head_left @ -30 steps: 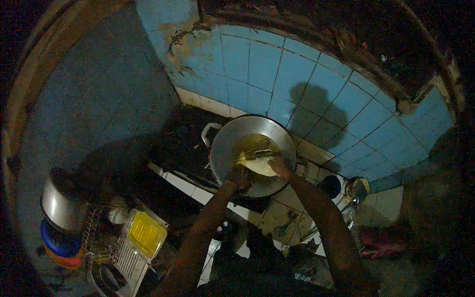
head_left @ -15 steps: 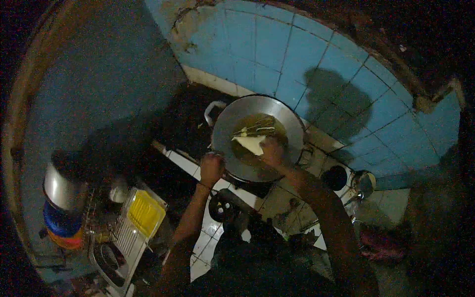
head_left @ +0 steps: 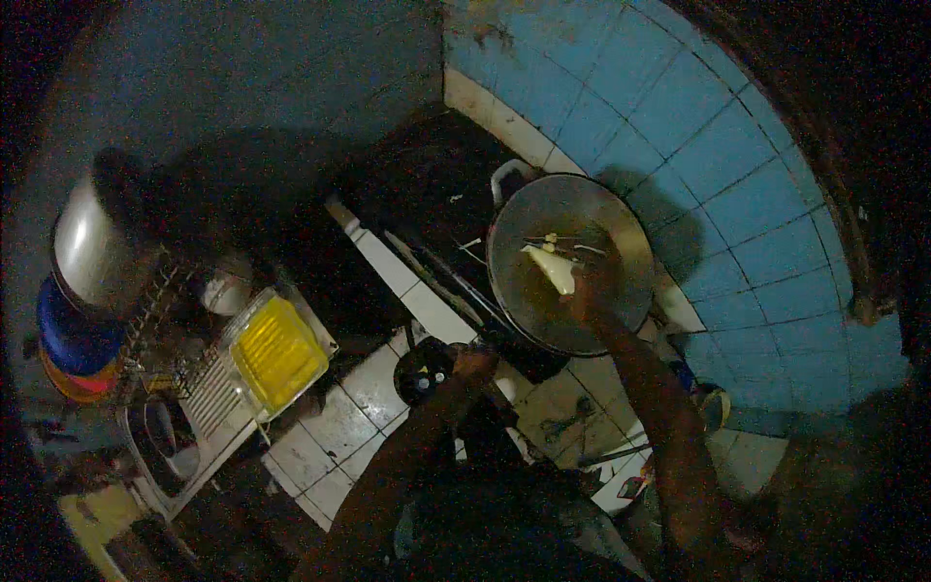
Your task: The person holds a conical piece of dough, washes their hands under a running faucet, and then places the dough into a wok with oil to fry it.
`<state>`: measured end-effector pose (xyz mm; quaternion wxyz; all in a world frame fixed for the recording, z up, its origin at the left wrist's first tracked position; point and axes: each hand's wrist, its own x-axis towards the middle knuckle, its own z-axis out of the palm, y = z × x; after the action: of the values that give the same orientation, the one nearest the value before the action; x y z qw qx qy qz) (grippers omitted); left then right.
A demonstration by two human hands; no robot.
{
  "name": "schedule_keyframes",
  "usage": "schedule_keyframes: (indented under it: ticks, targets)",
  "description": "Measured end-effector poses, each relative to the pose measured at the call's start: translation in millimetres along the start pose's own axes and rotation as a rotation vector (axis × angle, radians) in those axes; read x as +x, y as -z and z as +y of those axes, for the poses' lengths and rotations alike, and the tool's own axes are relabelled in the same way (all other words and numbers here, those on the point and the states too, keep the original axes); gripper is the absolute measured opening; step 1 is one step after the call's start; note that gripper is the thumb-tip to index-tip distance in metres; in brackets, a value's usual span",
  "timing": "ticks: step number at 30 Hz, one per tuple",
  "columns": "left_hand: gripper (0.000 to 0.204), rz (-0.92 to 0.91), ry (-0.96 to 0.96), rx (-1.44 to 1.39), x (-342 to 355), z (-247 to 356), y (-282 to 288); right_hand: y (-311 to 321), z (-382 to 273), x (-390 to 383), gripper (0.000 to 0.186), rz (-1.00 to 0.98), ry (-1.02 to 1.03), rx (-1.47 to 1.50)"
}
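Note:
A wide metal wok [head_left: 621,209] with brownish-yellow liquid in its bottom sits on the dark stove [head_left: 436,165]. My right hand [head_left: 585,296] reaches into the wok, its fingers closed on the end of a pale yellow wedge-shaped piece [head_left: 551,267]. Thin dark strips with a small yellow bit [head_left: 551,240] lie just beyond that piece. My left hand [head_left: 475,367] is at the stove's front edge, apart from the wok rim and beside a small black pan [head_left: 422,371] with small light bits in it. Its fingers are too dark to make out.
A dish rack [head_left: 208,403] with a yellow ribbed tray [head_left: 281,354] stands at the left. Behind it are a large metal pot [head_left: 82,233] and a blue bowl [head_left: 73,330]. Blue wall tiles [head_left: 698,136] rise close behind the wok. A round tin [head_left: 716,407] stands at the right.
My left hand has let go of the wok rim and moved down to the stove's front edge. The right hand still holds the pale piece in the wok. The view has turned left.

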<state>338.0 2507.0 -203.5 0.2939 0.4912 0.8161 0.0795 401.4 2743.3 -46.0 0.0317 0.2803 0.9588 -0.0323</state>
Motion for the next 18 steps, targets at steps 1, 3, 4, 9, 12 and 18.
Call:
schedule_keyframes:
  ticks: [1,3,4,9,12,18]
  targets:
    - [0.032,0.212,-0.038,0.015,-3.5,1.1,-13.3,-2.0,-1.1,2.8,0.052,0.007,0.017,0.004]
    - [0.031,0.491,-0.079,0.024,-4.0,2.8,-33.4,-6.8,-3.3,4.4,0.053,0.017,0.049,0.009]
    - [0.031,0.559,-0.088,0.017,-0.5,3.1,-40.4,-8.1,-3.5,5.9,0.054,0.027,0.061,0.014]
    - [0.032,0.153,-0.032,-0.164,30.1,6.5,-74.3,-7.6,2.4,-1.9,0.057,0.076,0.132,0.031]
    - [0.033,0.055,0.315,-0.483,75.5,8.7,-124.8,1.0,-8.8,-1.2,0.059,0.114,0.224,0.040]
    - [0.037,0.309,0.518,-0.919,91.9,5.6,-164.4,0.9,-37.3,13.0,0.063,0.160,0.401,0.071]
